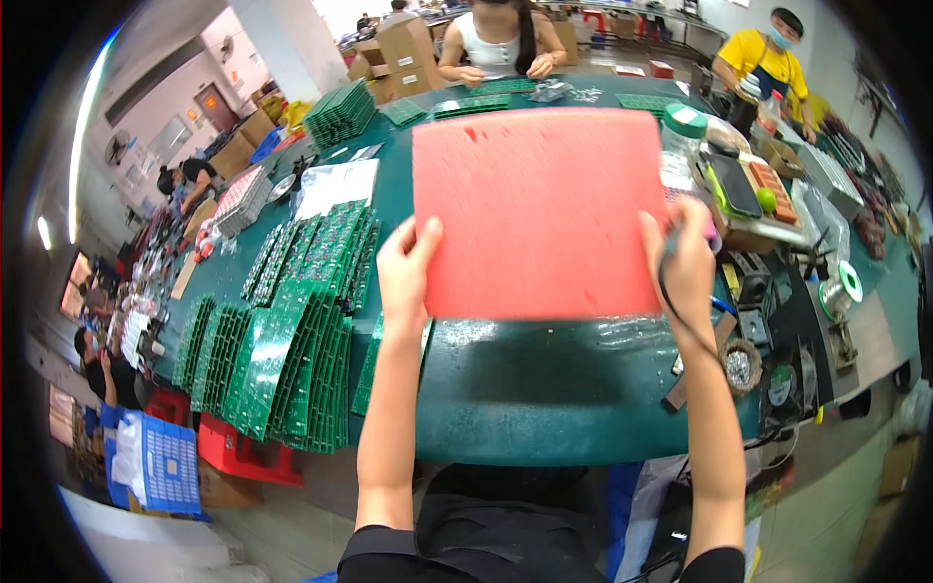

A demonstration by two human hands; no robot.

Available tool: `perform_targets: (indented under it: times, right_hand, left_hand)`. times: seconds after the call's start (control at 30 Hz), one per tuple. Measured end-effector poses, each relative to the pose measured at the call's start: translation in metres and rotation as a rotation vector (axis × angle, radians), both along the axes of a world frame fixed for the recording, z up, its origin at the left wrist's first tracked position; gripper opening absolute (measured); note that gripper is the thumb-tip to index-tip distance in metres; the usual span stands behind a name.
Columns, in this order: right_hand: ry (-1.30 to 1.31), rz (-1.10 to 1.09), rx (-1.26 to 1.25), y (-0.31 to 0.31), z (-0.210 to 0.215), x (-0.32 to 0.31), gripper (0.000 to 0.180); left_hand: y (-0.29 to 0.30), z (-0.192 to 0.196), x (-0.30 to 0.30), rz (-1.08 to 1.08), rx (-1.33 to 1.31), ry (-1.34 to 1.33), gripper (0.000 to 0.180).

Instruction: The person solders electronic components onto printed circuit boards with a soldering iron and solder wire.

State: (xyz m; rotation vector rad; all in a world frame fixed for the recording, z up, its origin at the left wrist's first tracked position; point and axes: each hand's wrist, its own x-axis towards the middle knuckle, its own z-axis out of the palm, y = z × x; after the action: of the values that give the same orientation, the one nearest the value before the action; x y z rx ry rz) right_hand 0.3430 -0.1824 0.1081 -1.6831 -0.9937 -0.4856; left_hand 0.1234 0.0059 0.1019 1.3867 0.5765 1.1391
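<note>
A flat red sheet [539, 214], roughly rectangular and a little blurred, is held up above the green work table [544, 389]. My left hand [404, 267] grips its left edge, thumb on the near face. At the right edge my right hand [688, 257] holds it the same way, with a dark cord [680, 309] running over that hand and wrist. The fingers behind the sheet are hidden. Stacked green circuit boards [277, 364] stand left of my left forearm, and populated boards [316, 253] lie behind them.
On the right are a solder wire spool [842, 290], a tin of metal shavings [741, 366], a green-lidded jar [684, 126] and a phone [736, 185]. More boards [340, 112] are stacked at the far left. One person [501, 49] sits across; another [768, 68] stands far right.
</note>
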Motion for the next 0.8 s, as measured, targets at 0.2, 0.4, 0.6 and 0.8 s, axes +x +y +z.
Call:
perform_targets:
  times: [0.2, 0.4, 0.6, 0.8]
  right_hand:
    - [0.076, 0.152, -0.195, 0.084, -0.046, 0.07, 0.026]
    - [0.161, 0.083, -0.357, 0.112, -0.089, 0.081, 0.029]
    - [0.098, 0.053, -0.444, 0.116, -0.101, 0.086, 0.028]
    - [0.237, 0.016, -0.441, 0.111, -0.104, 0.087, 0.031]
  left_hand:
    - [0.107, -0.021, 0.05, -0.178, -0.273, 0.154, 0.031]
    - [0.151, -0.081, 0.061, -0.259, -0.387, 0.315, 0.036]
    - [0.149, -0.091, 0.062, -0.299, -0.433, 0.333, 0.037]
    - [0.153, -0.092, 0.067, -0.344, -0.415, 0.39, 0.037]
